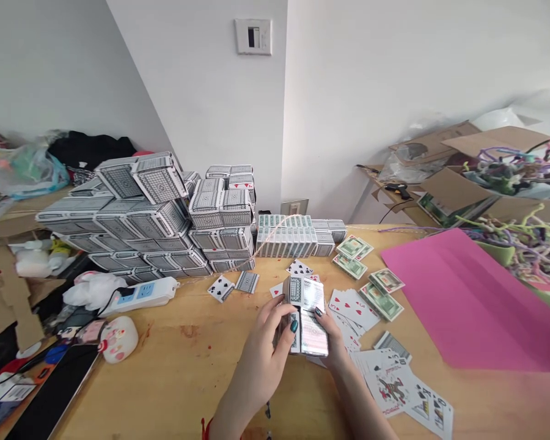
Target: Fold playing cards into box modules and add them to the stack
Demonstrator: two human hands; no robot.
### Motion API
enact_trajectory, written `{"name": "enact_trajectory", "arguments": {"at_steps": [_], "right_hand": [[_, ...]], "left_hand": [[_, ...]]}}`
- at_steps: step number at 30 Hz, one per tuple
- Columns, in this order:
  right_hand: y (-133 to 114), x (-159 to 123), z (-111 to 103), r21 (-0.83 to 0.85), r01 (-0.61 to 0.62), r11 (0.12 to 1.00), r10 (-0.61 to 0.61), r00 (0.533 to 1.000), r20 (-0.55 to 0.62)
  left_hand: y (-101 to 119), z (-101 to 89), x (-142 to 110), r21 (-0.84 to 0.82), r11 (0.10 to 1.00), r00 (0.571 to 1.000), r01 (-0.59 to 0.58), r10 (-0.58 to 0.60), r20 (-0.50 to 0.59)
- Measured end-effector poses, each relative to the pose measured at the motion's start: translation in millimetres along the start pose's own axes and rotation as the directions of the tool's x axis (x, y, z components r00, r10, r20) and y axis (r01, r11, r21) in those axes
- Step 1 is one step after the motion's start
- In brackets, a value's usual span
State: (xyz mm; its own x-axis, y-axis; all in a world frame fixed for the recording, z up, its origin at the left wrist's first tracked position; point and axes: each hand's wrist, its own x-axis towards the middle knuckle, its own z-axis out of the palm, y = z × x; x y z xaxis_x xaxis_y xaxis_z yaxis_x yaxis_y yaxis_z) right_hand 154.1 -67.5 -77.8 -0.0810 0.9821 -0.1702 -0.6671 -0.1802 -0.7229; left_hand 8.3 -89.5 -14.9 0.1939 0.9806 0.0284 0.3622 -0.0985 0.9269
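Observation:
Between my two hands is a block of playing card decks (312, 324) with grey patterned backs and a shiny, reflective top. My left hand (275, 330) grips its left side, thumb and fingers pressed on the edge. Around the right side wraps my right hand (332, 333), its thumb on top. Beneath and beside the block lie loose playing cards (355, 308), face up. More loose cards (396, 388), a joker among them, spread near my right forearm. To the left, a black-suited card (220, 288) lies beside a face-down card (247, 282).
Tall stacks of bundled card decks (142, 226) stand at the back left. A row of green-edged decks (286, 235) sits near the wall. Several green boxed decks (380, 299) lie by a pink sheet (462, 305). At left are a power strip (149, 293) and a phone (52, 391).

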Motion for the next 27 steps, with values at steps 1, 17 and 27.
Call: {"name": "enact_trajectory", "arguments": {"at_steps": [1, 17, 27], "right_hand": [[-0.2, -0.1, 0.3, -0.007, 0.008, 1.000, -0.008, 1.000, -0.004], [-4.8, -2.1, 2.5, -0.016, -0.014, 1.000, 0.014, 1.000, -0.022], [-8.1, -2.9, 3.4, -0.032, 0.012, 0.999, -0.011, 0.999, 0.045]], "left_hand": [[0.3, 0.6, 0.2, 0.015, 1.000, 1.000, -0.003, 0.003, 0.002], [-15.8, 19.7, -4.2, 0.214, 0.964, 0.979, -0.160, 0.183, -0.089], [-30.6, 27.7, -0.1, 0.228, 0.937, 0.941, -0.266, 0.304, -0.151]]}}
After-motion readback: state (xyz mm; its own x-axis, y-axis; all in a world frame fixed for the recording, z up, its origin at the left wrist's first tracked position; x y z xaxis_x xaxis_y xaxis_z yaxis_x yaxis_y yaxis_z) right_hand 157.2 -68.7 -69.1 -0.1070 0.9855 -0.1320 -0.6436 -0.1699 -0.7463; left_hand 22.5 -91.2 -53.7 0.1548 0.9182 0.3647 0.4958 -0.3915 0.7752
